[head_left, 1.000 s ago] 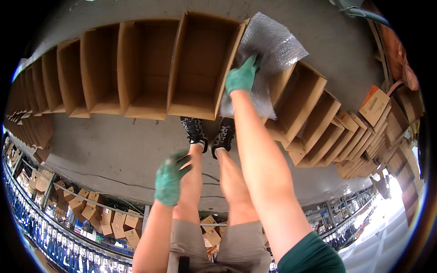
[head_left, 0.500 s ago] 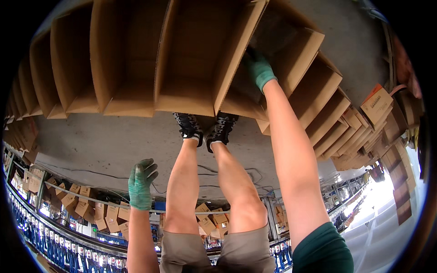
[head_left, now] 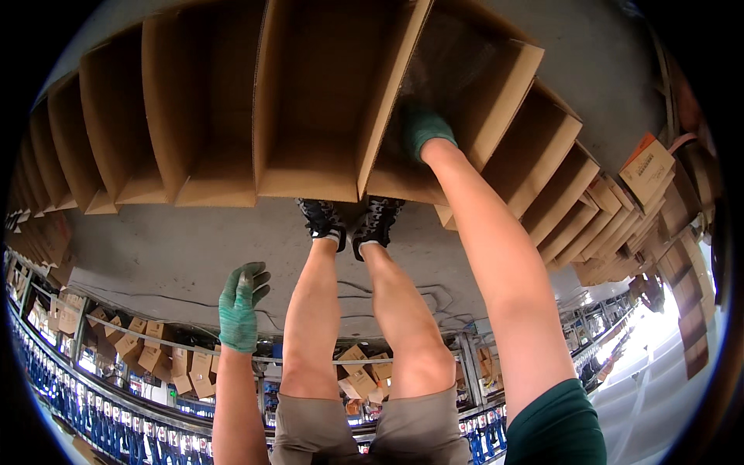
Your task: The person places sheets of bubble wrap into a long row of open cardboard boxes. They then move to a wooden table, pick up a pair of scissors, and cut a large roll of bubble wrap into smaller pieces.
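Observation:
In a green work glove, my right hand reaches down inside an open cardboard box right of the middle. Its fingers are lost in the dark of the box, so their grip does not show. Clear, shiny plastic film lines that box beyond the hand. Away from the boxes, my left hand, gloved in green with darker fingertips, hangs above the floor at the lower left. Its fingers are loosely bent and apart, with nothing between them. The neighbouring open box shows bare brown inner walls.
Open cardboard boxes stand side by side in a long row, curving to both sides. My shoes are close to the row's near edge. Thin cables run over the grey floor. Flattened cartons lie right; racks with blue items stand at the lower left.
My right hand has drawn a little nearer and left inside the box, uncovering more plastic film. The boxes have shifted slightly left in view. My left hand stays nearly where it was.

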The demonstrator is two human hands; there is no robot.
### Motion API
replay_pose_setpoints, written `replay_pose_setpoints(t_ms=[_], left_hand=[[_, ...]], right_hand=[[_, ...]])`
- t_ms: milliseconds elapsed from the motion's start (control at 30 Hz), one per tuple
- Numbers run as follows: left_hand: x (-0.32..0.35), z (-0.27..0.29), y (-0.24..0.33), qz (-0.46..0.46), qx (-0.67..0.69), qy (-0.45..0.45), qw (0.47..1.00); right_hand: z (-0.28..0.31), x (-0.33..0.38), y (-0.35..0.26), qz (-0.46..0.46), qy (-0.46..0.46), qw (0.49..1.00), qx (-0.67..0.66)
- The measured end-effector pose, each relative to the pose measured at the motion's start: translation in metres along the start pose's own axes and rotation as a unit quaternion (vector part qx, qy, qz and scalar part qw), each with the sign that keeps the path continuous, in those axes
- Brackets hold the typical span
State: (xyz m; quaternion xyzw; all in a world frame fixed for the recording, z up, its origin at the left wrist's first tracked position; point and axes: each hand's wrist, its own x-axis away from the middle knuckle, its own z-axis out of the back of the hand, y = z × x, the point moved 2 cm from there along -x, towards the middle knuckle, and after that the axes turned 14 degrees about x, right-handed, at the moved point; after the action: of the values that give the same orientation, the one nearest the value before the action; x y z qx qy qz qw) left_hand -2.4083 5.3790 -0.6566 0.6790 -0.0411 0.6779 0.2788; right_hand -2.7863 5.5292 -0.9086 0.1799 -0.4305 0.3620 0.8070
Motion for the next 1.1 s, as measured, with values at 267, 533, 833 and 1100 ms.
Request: replay_pose_setpoints(t_ms=[267,533,833,1100], left_hand=[[-0.015,-0.020,0.011,-0.015,-0.011,-0.016,1.000],[0.006,0.010,0.015,-0.037,-0.008,0.028,0.999],[0.004,0.002,0.020,-0.061,0.001,-0.002,0.998],[0.154,0.136,-0.048,-0.093,0.074,0.094,0.988]], right_hand=[[-0.003,-0.125,0.051,0.055,0.173,0.973,0.145],[0.051,-0.051,-0.032,0.095,0.082,0.971,0.202],[-0.032,-0.026,-0.014,0.150,0.227,0.961,0.052],[0.053,0.158,-0.030,0.009,0.039,0.979,-0.201]])
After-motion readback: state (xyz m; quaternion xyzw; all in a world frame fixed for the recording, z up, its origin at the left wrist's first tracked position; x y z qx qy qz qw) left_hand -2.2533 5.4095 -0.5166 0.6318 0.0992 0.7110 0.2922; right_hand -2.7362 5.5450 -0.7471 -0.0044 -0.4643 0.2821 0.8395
